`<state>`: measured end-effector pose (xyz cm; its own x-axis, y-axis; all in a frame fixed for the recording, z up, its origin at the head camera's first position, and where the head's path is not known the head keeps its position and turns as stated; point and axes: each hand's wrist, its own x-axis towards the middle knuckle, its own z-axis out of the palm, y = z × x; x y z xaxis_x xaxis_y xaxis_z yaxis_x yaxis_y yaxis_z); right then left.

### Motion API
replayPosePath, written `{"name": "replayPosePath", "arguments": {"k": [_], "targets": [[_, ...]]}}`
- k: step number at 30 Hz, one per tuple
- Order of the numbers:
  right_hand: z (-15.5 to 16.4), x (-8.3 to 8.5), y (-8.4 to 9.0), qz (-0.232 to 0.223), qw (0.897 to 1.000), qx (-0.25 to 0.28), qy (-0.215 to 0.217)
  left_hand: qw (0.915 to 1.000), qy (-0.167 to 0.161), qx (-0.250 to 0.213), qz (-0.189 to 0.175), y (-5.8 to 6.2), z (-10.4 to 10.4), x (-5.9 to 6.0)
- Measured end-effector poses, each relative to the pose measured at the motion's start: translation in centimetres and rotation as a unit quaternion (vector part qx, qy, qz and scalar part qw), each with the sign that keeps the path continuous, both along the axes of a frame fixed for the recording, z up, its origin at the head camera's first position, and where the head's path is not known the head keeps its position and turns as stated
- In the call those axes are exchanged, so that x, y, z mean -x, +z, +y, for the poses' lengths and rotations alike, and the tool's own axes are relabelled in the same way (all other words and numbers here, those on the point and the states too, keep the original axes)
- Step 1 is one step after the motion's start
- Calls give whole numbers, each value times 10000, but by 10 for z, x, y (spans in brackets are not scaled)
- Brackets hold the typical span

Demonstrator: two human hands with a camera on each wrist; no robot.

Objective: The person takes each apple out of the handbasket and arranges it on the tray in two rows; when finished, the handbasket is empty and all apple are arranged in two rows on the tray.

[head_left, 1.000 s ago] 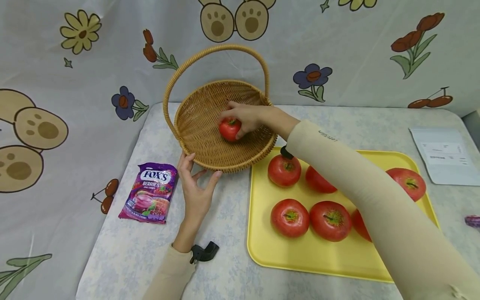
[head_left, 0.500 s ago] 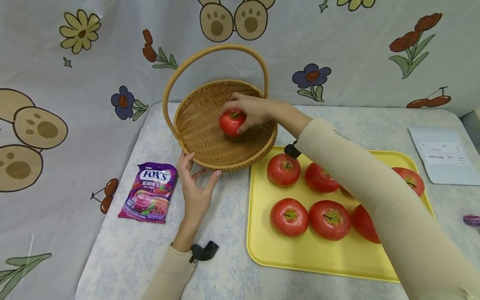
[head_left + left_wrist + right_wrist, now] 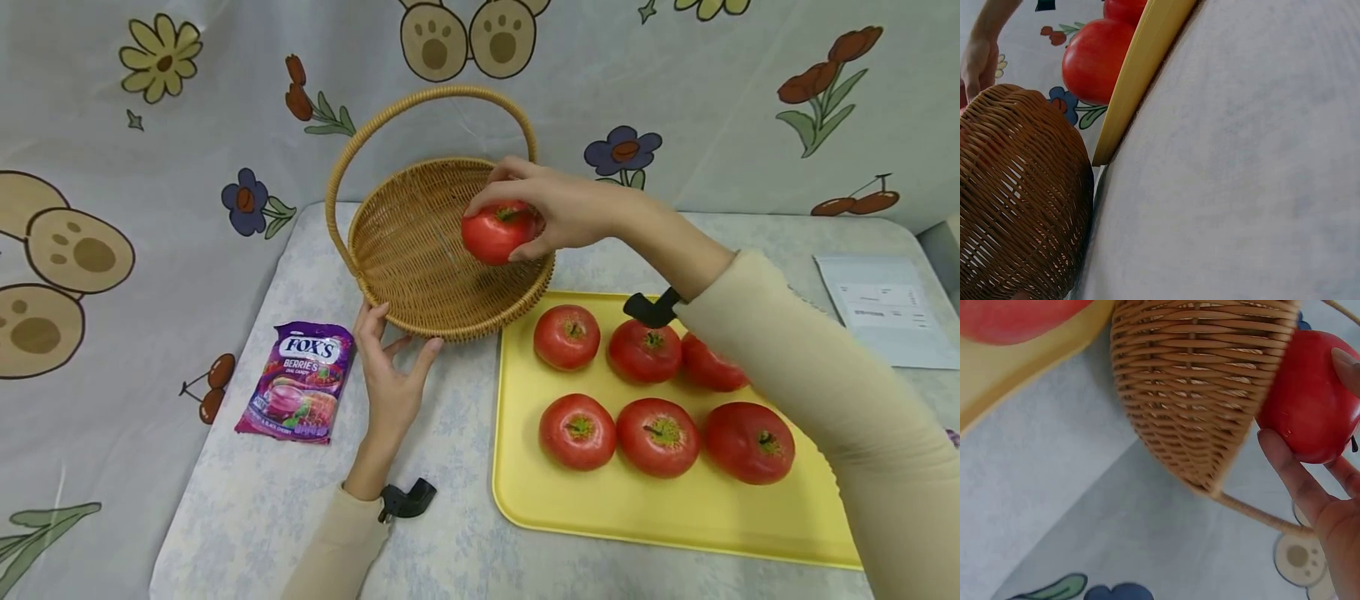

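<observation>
My right hand (image 3: 551,208) grips a red apple (image 3: 495,235) by its sides, over the right part of the wicker basket (image 3: 420,242). In the right wrist view the apple (image 3: 1310,394) sits between thumb and fingers, beside the basket's rim. The basket has a tall arched handle, and its opening faces toward me; its inside shows only woven wicker. My left hand (image 3: 393,383) holds the basket's front left edge, with a finger at the rim and the thumb against the lower side. Several more apples (image 3: 577,432) lie in rows on a yellow tray (image 3: 637,517).
A purple candy bag (image 3: 300,383) lies left of my left hand. At the right back is a flat whitish packet (image 3: 885,300) with a label. A patterned cloth (image 3: 675,83) hangs behind the table (image 3: 247,517). My right forearm crosses over the tray.
My right hand has lifted the apple from inside the basket, up and to the right toward its rim. The left hand and the basket stay in place.
</observation>
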<state>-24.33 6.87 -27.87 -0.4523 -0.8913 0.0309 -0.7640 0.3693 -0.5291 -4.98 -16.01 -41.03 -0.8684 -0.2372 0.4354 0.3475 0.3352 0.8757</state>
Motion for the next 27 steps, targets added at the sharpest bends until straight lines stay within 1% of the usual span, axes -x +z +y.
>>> {"name": "replayPosePath", "arguments": {"k": [4,8,12,17,20,22,27], "targets": [[31,-18,12,284,9994,201,-83,10000,-44,2,18,3,1,1],[64,-36,15,581,9977,248,-243,10000,-87,-33,8,2,1,0],[96,-53,12,664,9967,178,-440,10000,-69,-35,10,2,1,-1],[128,-75,3,658,9956,52,-664,10000,-58,-45,56,0,0,-1],[142,-88,0,563,9942,-94,-907,10000,-65,-39,61,0,-1,-1],[150,-96,-3,590,9930,-136,-1014,10000,-64,-30,55,0,0,-1],[166,-113,-10,800,9911,-41,-1062,10000,-55,13,15,1,0,-1]]}}
